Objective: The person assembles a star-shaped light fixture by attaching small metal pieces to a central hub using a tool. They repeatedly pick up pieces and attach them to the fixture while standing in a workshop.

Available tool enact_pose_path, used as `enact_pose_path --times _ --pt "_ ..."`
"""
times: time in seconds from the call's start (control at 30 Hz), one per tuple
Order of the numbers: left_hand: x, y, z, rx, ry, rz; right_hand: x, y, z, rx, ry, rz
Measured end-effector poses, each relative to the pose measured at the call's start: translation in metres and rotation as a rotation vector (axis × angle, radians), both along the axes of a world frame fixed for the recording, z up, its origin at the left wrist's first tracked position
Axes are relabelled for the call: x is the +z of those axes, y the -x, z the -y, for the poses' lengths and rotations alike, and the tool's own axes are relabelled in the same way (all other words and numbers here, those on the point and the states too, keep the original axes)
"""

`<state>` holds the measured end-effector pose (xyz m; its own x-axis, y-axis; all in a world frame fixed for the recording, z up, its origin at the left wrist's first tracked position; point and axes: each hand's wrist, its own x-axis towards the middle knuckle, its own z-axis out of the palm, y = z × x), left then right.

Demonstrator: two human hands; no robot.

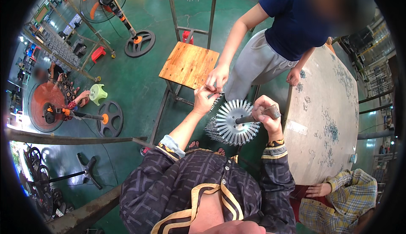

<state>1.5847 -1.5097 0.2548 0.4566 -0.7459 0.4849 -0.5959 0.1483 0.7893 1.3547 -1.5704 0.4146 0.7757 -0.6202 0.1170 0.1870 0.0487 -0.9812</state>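
Green workshop floor (pixel 148 81) surrounds a wooden-topped stool (pixel 189 64) and a pale counter (pixel 302 153) strewn with small dark pieces (pixel 332 130). Thin wiry pieces (pixel 211 129) hang by the slotted metal disc (pixel 231 116), so loading looks partly done; the row of small hooks (pixel 216 103) seems not yet on it. Left hand (pixel 204 101) pinches that row, meeting a co-worker's hand (pixel 218 77); right hand (pixel 267 114) wraps the disc's shaft (pixel 246 119). Between both hands, the disc sits beyond the counter's left edge.

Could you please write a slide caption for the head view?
Right hand holding the shaft of a slotted metal disc, left hand beside a co-worker's hand near a wooden-topped stool.
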Motion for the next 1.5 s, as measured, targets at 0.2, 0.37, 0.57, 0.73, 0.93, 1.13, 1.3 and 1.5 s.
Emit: enact_pose_path --times 0.2,0.37,0.57,0.73,0.93,1.13,1.3,1.5 --pt "-0.015 -0.023 -0.013 -0.087 -0.205 0.082 0.003 -0.002 0.000 0.046 0.016 0.006" --pt "-0.033 -0.030 -0.036 -0.215 -0.303 0.208 0.004 -0.002 0.000 0.095 -0.016 -0.020" --pt "-0.058 -0.029 -0.054 -0.352 -0.395 0.292 0.006 -0.004 0.003 0.149 -0.023 -0.041" --pt "-0.067 -0.021 -0.054 -0.382 -0.420 0.354 0.006 -0.005 0.006 0.158 -0.006 -0.043" --pt "-0.078 -0.016 -0.047 -0.422 -0.430 0.403 0.007 -0.008 0.008 0.180 0.005 -0.041" --pt "-0.088 -0.012 -0.047 -0.425 -0.410 0.452 0.008 -0.015 0.007 0.195 0.000 -0.058" --pt "-0.098 0.000 -0.051 -0.388 -0.399 0.500 0.004 -0.017 0.001 0.137 -0.015 0.043" --pt "-0.102 0.007 -0.056 -0.381 -0.462 0.291 -0.004 -0.031 -0.009 -0.133 0.159 0.221"
